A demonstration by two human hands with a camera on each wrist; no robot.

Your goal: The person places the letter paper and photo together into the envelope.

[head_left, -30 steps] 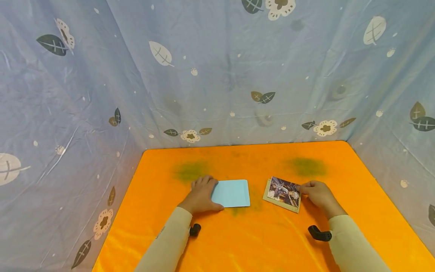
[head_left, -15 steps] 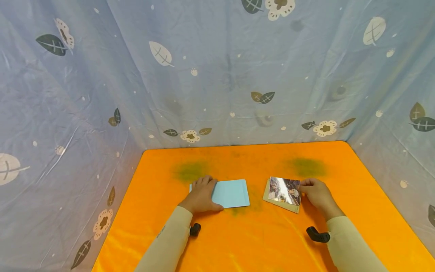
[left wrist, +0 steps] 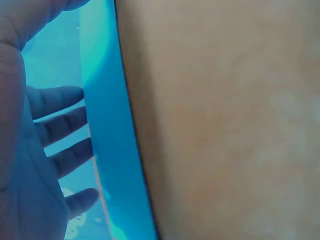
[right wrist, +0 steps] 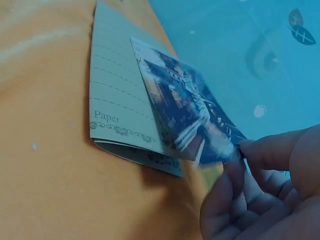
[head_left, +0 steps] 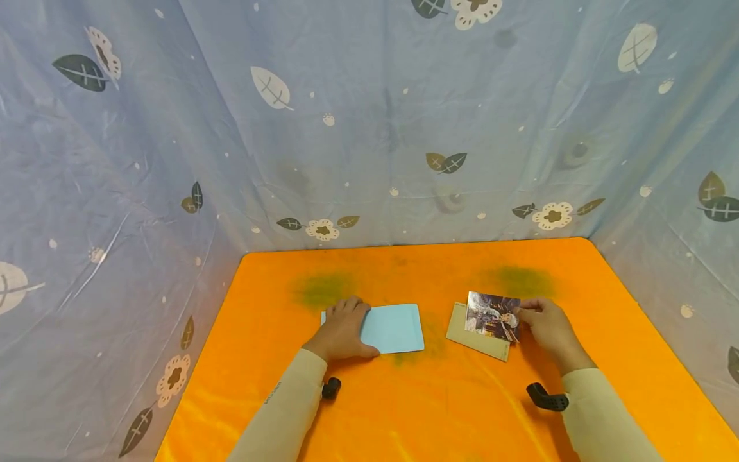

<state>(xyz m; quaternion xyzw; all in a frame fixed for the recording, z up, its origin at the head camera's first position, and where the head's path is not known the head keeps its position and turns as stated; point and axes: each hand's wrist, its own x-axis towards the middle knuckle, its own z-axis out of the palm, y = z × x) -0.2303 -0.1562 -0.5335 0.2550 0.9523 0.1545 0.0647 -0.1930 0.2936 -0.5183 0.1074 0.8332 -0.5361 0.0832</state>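
In the head view my right hand (head_left: 548, 327) pinches a small picture card (head_left: 492, 316) by its right edge, between thumb and index finger. The card, dark with a colourful scene, is tilted and raised over part of a beige folded paper (head_left: 475, 340). The right wrist view shows dashed lines and the word "Paper" on that folded paper (right wrist: 115, 90). My left hand (head_left: 342, 332) spans a flat light blue box-like thing (head_left: 392, 328), thumb at its near edge and fingers at its far edge. The left wrist view shows fingertips touching one edge of it (left wrist: 117, 135).
The things lie on an orange tablecloth (head_left: 427, 404) with two greenish patches near the back. A blue-grey curtain (head_left: 358, 147) printed with leaves and flowers surrounds the table at the back and sides. A black wrist mount (head_left: 547, 398) sits at the right sleeve.
My right hand has moved the picture card up and to the right, uncovering more of the beige folded paper. The left hand and the light blue thing stay in place.
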